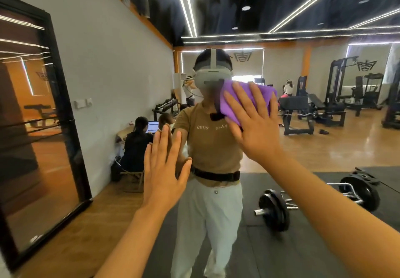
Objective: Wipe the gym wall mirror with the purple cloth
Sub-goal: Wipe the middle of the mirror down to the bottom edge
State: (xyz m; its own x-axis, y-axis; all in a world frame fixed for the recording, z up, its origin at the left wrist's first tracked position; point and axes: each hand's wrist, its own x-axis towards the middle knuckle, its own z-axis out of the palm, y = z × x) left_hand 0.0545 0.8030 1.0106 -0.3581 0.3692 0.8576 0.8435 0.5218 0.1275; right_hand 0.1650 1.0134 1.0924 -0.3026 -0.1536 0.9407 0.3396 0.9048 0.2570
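The purple cloth (244,102) lies flat against the gym wall mirror (324,139), up at about the height of my reflected headset, and my right hand (253,124) presses it there with the fingers straight and spread wide over the fabric. Part of the cloth shows above and to the left of my fingers, so the palm covers only its lower right portion. My left hand (164,169) is lower and further left, open too, fingers straight and close together, the palm set toward the glass; it holds nothing, and I cannot tell whether it truly touches the mirror. I judge I am in the middle of the wiping itself. The next stroke calls for steady, even pressure through the flat palm, so the cloth slides with the hand instead of bunching or slipping out from under it. In the reflection I see a loaded barbell (311,200) on the dark mat (281,256) behind me.
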